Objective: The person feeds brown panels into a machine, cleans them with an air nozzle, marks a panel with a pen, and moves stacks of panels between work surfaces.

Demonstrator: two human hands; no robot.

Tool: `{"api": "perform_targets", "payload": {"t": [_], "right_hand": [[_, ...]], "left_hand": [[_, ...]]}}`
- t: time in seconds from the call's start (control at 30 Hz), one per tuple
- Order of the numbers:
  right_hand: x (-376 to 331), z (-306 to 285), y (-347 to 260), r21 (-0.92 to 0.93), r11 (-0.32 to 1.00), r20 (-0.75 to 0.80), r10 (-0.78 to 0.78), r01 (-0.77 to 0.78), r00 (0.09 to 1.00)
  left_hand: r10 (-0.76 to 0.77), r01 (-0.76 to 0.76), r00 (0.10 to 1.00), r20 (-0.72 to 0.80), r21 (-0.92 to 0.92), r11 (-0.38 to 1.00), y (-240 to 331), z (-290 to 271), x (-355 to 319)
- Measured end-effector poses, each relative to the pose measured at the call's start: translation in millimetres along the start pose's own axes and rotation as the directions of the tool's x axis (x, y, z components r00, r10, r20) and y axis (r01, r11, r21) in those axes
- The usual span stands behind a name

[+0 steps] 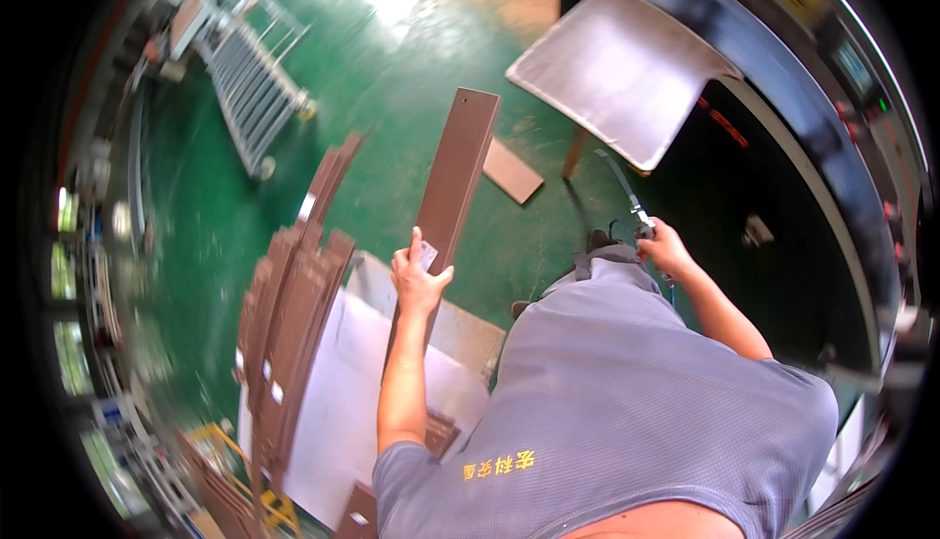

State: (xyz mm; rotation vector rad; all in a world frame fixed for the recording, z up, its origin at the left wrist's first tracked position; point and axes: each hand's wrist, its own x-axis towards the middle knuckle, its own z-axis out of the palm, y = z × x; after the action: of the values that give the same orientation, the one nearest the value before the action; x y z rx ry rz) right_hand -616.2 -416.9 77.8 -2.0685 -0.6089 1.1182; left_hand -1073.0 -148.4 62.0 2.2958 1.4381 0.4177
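My left hand [419, 278] is closed around the lower part of a long brown plank [458, 172], thumb on one edge and fingers along the other. A small pale label [428, 255] shows on the plank beside my fingers, and a tiny hole is visible near its far end. In my right hand [665, 250] is an air gun [643, 218] with a dark handle, a metal fitting and a long, thin, curved nozzle directed away from me. A bluish hose shows by it. The plank and the air gun are apart.
Stacks of brown planks [304, 314] lie on a white-covered surface [328, 397] at left. A pale-topped table [617, 64] stands far right beside a long dark machine [783, 79]. A tan board [513, 171] lies beyond the plank. A grey metal rack [253, 98] stands far left on green floor.
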Motion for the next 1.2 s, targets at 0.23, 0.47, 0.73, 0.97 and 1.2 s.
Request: {"api": "perform_targets", "payload": {"t": [0.23, 0.47, 0.73, 0.97, 1.2], "right_hand": [[-19.3, -108.2, 55.2, 0.142, 0.989, -0.123, 0.068, -0.05, 0.99], [-19.4, -247.0, 150.0, 0.378, 0.907, -0.38, 0.333, -0.184, 0.863], [-4.0, -350.5, 152.6, 0.442, 0.863, -0.416, 0.44, -0.246, 0.796], [56.2, -375.0, 127.4, 0.41, 0.879, -0.392, 0.411, -0.244, 0.823], [150.2, -412.5, 75.7, 0.184, 0.943, -0.394, 0.328, -0.276, 0.858]], "left_hand": [[0.082, -0.12, 0.972, 0.219, 0.167, 0.979, 276.0, 188.5, 199.3], [0.169, -0.213, 0.961, 0.22, 0.19, 0.958, 467.2, 371.8, 359.7], [0.195, -0.245, 0.964, 0.182, 0.314, 0.917, 502.2, 406.7, 503.9], [0.199, -0.248, 0.962, 0.188, 0.287, 0.925, 438.9, 402.1, 543.3], [0.347, -0.541, 0.808, 0.477, 0.363, 0.759, 499.8, 410.4, 439.9]]}}
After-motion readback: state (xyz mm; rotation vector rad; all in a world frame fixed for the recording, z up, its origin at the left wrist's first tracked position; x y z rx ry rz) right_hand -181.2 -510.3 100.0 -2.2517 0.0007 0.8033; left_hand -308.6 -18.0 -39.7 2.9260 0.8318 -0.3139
